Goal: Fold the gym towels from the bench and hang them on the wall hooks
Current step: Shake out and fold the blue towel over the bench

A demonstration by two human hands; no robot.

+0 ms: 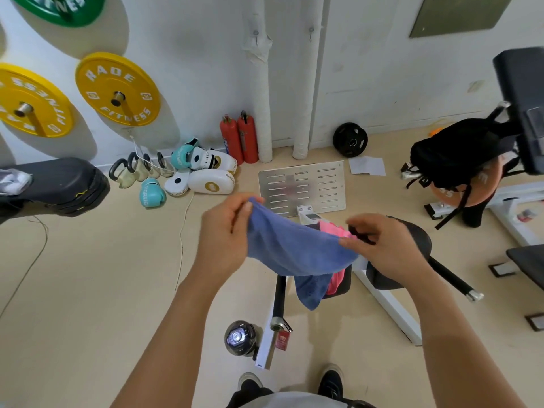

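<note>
Read "RADE FITNESS" in white on a round yellow plate (117, 89) pegged to the wall. Pinched soft blue terry towel (297, 248) between left hand (226, 231) and right hand (382, 245), stretched above the padded black bench (418, 234); pink towel (334, 229) bunched beneath.

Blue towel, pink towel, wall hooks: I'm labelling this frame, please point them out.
blue towel (294, 245), head view, middle of the cloth.
pink towel (332, 229), head view, top edge.
wall hook (311, 31), head view, its head.
</note>
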